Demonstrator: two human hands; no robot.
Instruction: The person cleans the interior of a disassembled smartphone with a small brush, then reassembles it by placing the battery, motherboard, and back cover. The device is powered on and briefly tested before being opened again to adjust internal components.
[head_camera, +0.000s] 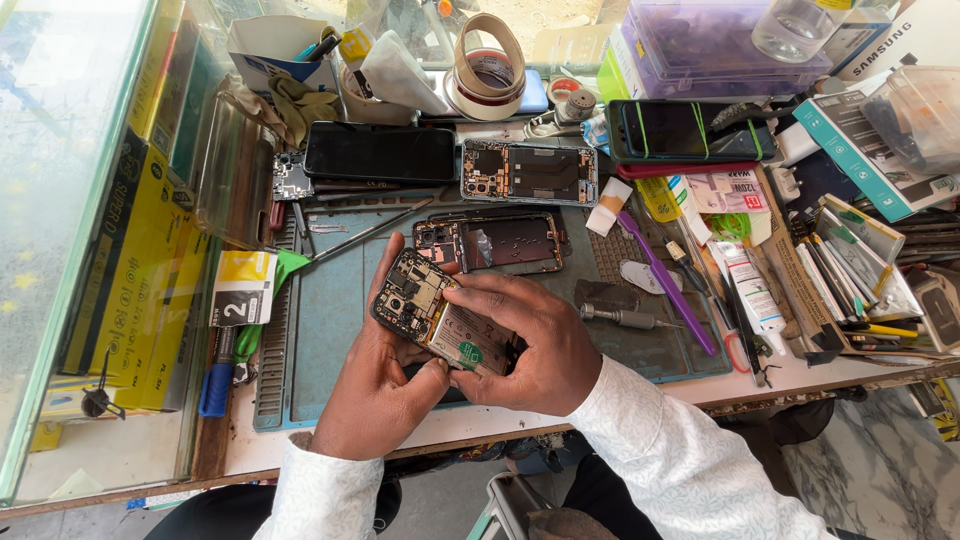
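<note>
I hold the opened phone (432, 315) over the blue work mat (330, 310), my left hand (375, 385) and right hand (530, 345) both clamped on it. Its long axis runs diagonally, camera end pointing up-left, away from me, battery end towards my right palm.

Bare mat (330, 330) lies open to the left of the left hand (375, 385), reaching up to the thin metal rod (370, 232) that crosses it aslant. Just above the opened phone (435, 312) held in both hands, another opened phone (490, 243) blocks the way forward. Right of the right hand (535, 345), a screwdriver (620, 318) and a purple brush (665, 282) lie across the mat; beyond them, tubes and tools (850, 290) crowd the bench edge. The near mat strip beneath the wrists stays free
</note>
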